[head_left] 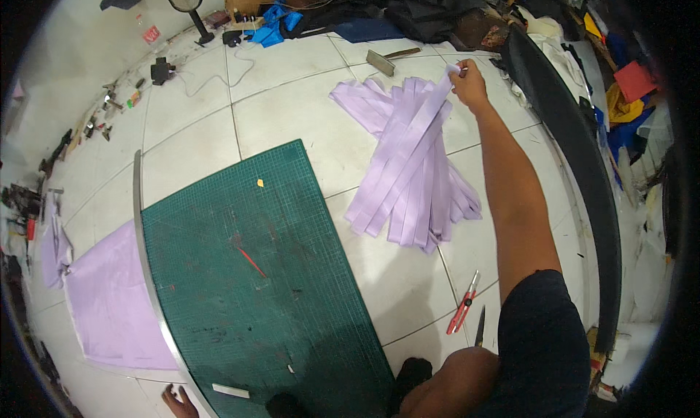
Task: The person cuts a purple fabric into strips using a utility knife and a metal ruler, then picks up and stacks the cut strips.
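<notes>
At the far side of the floor, my right hand [470, 84] is closed on the end of a lilac fabric strip [437, 101]. That strip lies on top of a crossed pile of lilac strips [408, 177] on the tiles. Down at the lower left, my left hand [179, 403] is partly cut off by the picture's edge; its fingers are apart and hold nothing. It is beside a long metal ruler [149, 272] and just below a lilac cloth [117, 308]. The ruler runs along the left edge of a green cutting mat [219, 228].
A red utility knife [461, 312] and a dark pointed blade [480, 327] lie right of the mat. A wooden-handled block tool [381, 62] sits beyond the pile. A white block [230, 391] rests on the mat. Dark cloth [423, 13] is heaped at the back.
</notes>
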Tool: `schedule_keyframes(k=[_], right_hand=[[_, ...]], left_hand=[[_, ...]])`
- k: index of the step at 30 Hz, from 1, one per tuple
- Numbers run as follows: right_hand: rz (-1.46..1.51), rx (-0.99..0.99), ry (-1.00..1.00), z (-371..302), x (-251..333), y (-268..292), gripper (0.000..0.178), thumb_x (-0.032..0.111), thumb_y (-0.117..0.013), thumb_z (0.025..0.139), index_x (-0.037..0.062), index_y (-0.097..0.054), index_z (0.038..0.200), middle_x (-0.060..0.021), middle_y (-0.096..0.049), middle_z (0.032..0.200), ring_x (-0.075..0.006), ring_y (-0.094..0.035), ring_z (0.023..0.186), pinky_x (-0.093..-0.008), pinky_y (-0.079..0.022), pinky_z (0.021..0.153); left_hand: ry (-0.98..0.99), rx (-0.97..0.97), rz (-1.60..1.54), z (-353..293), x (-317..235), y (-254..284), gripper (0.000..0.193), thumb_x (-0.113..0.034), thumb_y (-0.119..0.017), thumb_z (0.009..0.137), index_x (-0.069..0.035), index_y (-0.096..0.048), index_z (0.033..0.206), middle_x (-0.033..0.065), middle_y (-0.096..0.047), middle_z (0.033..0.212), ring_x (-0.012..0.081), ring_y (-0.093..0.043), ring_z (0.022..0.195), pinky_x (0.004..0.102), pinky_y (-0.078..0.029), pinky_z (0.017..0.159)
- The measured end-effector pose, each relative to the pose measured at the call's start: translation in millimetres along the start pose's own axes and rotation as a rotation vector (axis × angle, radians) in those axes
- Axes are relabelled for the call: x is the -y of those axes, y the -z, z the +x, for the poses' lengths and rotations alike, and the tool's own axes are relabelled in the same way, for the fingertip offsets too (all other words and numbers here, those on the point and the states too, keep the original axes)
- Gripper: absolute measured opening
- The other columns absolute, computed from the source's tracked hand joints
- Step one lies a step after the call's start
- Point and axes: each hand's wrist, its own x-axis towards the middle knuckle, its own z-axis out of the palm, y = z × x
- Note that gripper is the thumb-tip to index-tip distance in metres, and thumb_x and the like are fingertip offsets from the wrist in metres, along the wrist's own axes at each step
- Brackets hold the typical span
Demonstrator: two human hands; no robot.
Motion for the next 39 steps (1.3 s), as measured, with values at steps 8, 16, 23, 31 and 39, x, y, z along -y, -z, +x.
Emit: schedule_keyframes(k=[8,16,23,31,39], right_hand=[[-0.300,0.118,0.197,-109.1,-4.4,-56.2,0.056,0.019,-0.070,0.086,0.0108,-0.047,0.136,-0.0172,-0.056,0.126,-0.0376,-0.060,0.110,-0.0451,-0.051,0.093],[0.184,0.517,0.158,-291.1,33.1,-23.4,0.030,0.009,-0.066,0.090,0.0021,-0.061,0.119,-0.0134,-0.061,0.115,-0.0262,-0.065,0.096,-0.0347,-0.054,0.084],[-0.067,1.005,0.530,-363.1,113.2,36.5,0.024,0.010,-0.066,0.090,0.0038,-0.060,0.113,-0.0131,-0.062,0.108,-0.0253,-0.068,0.088,-0.0356,-0.055,0.075],[-0.146,1.095,0.987,-360.5,255.6,42.3,0.027,0.010,-0.067,0.086,0.0078,-0.060,0.112,-0.0094,-0.063,0.093,-0.0290,-0.066,0.086,-0.0423,-0.053,0.072],[-0.084,1.257,1.235,-485.8,357.7,-65.1,0.053,0.021,-0.077,0.079,0.0098,-0.057,0.126,-0.0136,-0.064,0.112,-0.0334,-0.063,0.104,-0.0434,-0.051,0.087]], left_hand=[[0.070,0.188,-0.063,-33.0,-37.4,3.9,0.057,-0.038,-0.071,0.091,-0.004,-0.053,0.133,0.0216,-0.053,0.124,0.0335,-0.059,0.100,0.0428,-0.052,0.085],[-0.332,0.679,0.076,-14.3,-118.7,-1.7,0.079,-0.006,-0.078,0.069,-0.021,-0.049,0.141,0.0256,-0.046,0.135,0.0454,-0.046,0.127,0.0492,-0.042,0.106],[-0.394,0.723,0.049,-3.5,-77.8,-17.7,0.051,-0.026,-0.081,0.076,-0.016,-0.060,0.121,0.0144,-0.053,0.124,0.0372,-0.053,0.117,0.0475,-0.045,0.098],[-0.588,0.511,0.002,-34.0,-58.1,-18.5,0.038,-0.024,-0.079,0.077,-0.014,-0.064,0.111,0.0107,-0.055,0.112,0.0334,-0.053,0.111,0.0458,-0.042,0.095],[-0.457,0.211,-0.403,-46.7,-81.7,-39.3,0.034,-0.020,-0.079,0.076,-0.010,-0.064,0.105,0.0116,-0.060,0.091,0.0350,-0.060,0.087,0.0447,-0.048,0.077]])
